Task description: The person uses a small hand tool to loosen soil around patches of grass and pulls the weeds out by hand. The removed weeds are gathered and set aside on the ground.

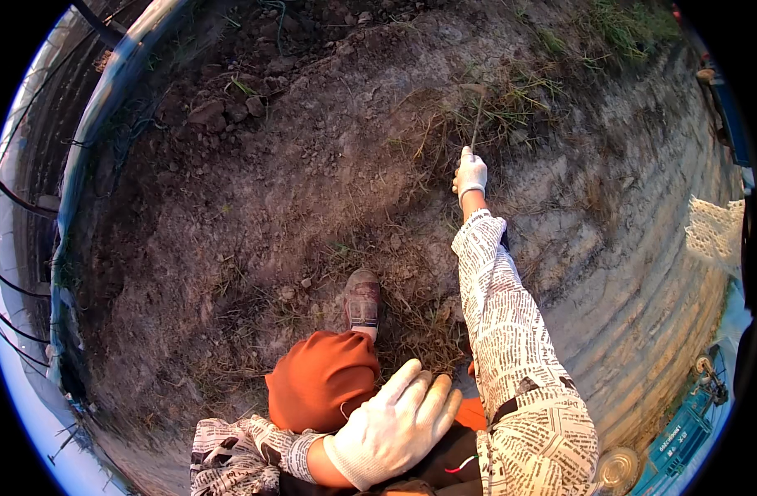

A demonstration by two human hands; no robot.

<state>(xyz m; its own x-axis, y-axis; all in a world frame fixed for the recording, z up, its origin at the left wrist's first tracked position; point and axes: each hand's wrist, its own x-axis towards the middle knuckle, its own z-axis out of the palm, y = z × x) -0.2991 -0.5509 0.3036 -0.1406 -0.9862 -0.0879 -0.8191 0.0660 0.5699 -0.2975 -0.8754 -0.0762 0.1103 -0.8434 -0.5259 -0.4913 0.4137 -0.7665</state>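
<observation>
My right hand [471, 173], in a white work glove, reaches far forward and grips the thin handle of a hand tool [477, 118]. The tool's narrow head lies among the grass, and I cannot tell if it is a sickle or a hoe. Around it is a clump of green and dry grass [515, 102] rooted in bare soil. Close to my body, my left hand [394, 421] is in a white glove with yellowed fingertips. Its fingers are extended in front of my lap, beside my orange-trousered knee [323, 381]. Its palm is hidden, and nothing shows in it.
My shoe [362, 301] is planted on dry soil with straw. Along the left runs a plastic-film greenhouse edge [75, 161] with dark hoops. Clods [211, 115] lie near it. At lower right stands a blue farm vehicle [679, 437] bearing writing; a pale perforated sheet [716, 229] lies above it.
</observation>
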